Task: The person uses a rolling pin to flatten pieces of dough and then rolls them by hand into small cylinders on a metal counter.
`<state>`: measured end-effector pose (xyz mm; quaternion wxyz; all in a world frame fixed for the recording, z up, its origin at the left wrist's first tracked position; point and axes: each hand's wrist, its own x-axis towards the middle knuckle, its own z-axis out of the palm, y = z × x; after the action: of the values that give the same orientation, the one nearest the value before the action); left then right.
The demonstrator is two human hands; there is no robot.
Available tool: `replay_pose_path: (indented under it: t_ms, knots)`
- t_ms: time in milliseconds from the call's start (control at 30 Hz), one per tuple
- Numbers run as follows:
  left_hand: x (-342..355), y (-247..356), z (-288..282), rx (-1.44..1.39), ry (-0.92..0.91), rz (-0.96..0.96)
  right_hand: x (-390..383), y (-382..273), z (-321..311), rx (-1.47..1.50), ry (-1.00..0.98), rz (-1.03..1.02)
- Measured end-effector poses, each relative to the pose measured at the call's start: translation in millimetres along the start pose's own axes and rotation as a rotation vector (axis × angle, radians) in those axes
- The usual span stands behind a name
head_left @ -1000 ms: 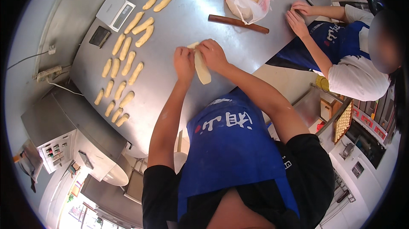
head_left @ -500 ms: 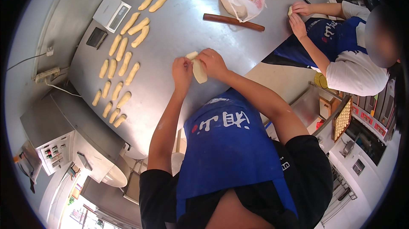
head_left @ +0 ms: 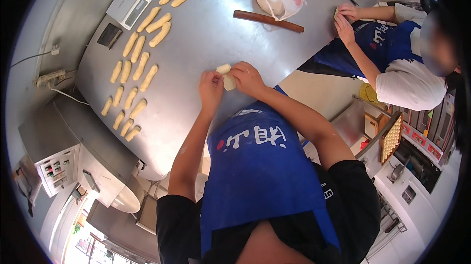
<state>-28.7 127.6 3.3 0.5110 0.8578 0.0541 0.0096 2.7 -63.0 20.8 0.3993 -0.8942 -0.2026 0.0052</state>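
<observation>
Dough strip (head_left: 229, 84), rolled at its far end, is by the near side of the counter (head_left: 191, 58), my left fingers (head_left: 216, 78) and right fingers (head_left: 236, 70) pinching either end of that roll, seemingly to keep it even. The dough pieces (head_left: 138, 49) sit mostly apart to my left, perhaps against sticking. My fingertips are partly hidden, one piece is cut off above, and I can't tell whether the strip's tail lies flat.

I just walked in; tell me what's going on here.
The person's left hand and right hand hold a strip of dough, its far end seemingly rolled up. Dough pieces lie in rows to the left on the metal table. A rolling pin lies beyond, beside a bag of dough. At right, a co-worker's hands hold something small.
</observation>
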Motion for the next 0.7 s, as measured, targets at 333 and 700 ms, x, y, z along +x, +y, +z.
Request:
replay_pose_path:
  t_ms: [333,700]
  knots:
    - [11,6,-2,-0.102,0.089,-0.155,18,-5,3,-0.009,0.096,0.024]
    - [-43,16,-5,-0.234,0.084,-0.199,-19,-20,-13,-0.05,0.08,-0.034]
